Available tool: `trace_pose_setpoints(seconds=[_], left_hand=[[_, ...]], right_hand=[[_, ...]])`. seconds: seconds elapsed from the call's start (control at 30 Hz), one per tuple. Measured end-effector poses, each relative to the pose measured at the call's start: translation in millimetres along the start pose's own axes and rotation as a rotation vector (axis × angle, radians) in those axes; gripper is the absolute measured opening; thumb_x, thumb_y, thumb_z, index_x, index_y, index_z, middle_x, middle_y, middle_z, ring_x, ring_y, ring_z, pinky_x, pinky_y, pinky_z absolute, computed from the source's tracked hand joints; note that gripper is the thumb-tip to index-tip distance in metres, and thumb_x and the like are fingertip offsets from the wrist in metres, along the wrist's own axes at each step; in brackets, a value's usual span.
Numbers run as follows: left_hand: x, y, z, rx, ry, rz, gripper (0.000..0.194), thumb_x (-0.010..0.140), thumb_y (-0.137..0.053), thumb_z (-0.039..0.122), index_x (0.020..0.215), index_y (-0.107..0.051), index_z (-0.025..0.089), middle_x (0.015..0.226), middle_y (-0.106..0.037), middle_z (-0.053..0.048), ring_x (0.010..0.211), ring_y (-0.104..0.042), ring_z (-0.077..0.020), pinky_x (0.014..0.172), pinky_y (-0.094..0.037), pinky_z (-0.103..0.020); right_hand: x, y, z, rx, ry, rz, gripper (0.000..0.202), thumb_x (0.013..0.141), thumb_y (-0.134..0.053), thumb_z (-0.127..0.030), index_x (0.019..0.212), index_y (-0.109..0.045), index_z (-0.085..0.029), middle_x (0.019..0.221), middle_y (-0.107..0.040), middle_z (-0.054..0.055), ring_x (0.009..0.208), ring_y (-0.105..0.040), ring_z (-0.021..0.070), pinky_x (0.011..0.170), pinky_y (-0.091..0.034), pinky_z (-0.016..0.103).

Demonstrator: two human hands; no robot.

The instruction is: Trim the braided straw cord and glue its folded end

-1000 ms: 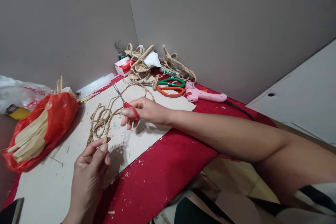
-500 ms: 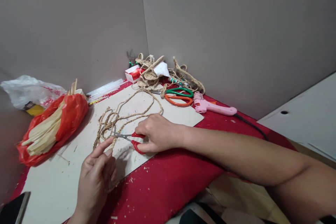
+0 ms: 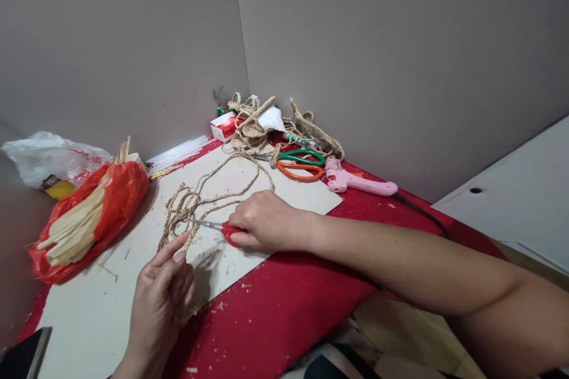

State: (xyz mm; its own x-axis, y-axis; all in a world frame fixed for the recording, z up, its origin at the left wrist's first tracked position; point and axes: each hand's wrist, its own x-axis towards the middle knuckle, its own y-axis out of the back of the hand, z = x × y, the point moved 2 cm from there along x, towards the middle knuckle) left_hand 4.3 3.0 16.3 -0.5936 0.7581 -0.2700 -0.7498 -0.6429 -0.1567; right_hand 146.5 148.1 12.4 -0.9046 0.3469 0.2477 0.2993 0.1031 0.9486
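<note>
My right hand (image 3: 260, 222) is closed round the red handles of small scissors (image 3: 208, 224), whose blades have come together beside the rope near my left fingertips. A braided straw rope (image 3: 222, 194) lies in loops on the white board. My left hand (image 3: 162, 284) pinches part of this rope between thumb and fingers, the index finger stretched toward the blades. A frayed end of rope shows under the left hand. Whether the blades have cut through any strand I cannot tell.
Left stands a red plastic bag (image 3: 128, 189) of pale husks. At the back lie heaped rope (image 3: 253, 130), a red-white box (image 3: 223, 126), large scissors with green and orange handles (image 3: 302, 158) and a pink glue gun (image 3: 360, 182). A phone (image 3: 24, 355) lies at lower left on the white board (image 3: 89, 320).
The scissors' handles have closed in my right hand and the blades have come together. My left hand keeps nearly the same place.
</note>
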Motion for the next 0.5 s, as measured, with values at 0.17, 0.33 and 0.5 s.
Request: trace_pose_setpoints(seconds=[0.17, 0.33, 0.5], left_hand=[[7, 5.4, -5, 0.068, -0.071, -0.017, 0.033, 0.075, -0.074, 0.035, 0.102, -0.068, 0.017, 0.042, -0.033, 0.011, 0.037, -0.025, -0.0052, 0.037, -0.023, -0.016], [13, 16.5, -12, 0.593, -0.552, 0.022, 0.022, 0.08, -0.07, 0.03, 0.1, -0.074, 0.022, 0.065, -0.066, 0.0, 0.057, -0.057, -0.0119, 0.054, -0.044, -0.022], [9, 15.1, -18, 0.885, -1.185, -0.242, 0.047, 0.08, -0.063, 0.004, 0.12, -0.068, 0.027, 0.089, -0.072, -0.004, 0.074, -0.065, -0.0148, 0.067, -0.049, -0.025]], right_hand=[[5, -3, 3, 0.554, -0.133, 0.102, 0.035, 0.085, -0.057, -0.036, 0.058, -0.056, -0.014, 0.053, -0.052, -0.002, 0.051, -0.042, 0.0068, 0.053, -0.028, 0.023], [10, -16, 1, 1.529, -0.378, -0.097, 0.04, 0.08, -0.062, -0.054, 0.082, -0.06, -0.013, 0.079, -0.065, 0.003, 0.047, -0.057, 0.0072, 0.046, -0.044, 0.019], [11, -20, 11, 2.092, -0.497, -0.139, 0.036, 0.095, -0.041, -0.05, 0.094, -0.055, -0.016, 0.088, -0.067, 0.005, 0.051, -0.061, 0.0066, 0.044, -0.046, 0.016]])
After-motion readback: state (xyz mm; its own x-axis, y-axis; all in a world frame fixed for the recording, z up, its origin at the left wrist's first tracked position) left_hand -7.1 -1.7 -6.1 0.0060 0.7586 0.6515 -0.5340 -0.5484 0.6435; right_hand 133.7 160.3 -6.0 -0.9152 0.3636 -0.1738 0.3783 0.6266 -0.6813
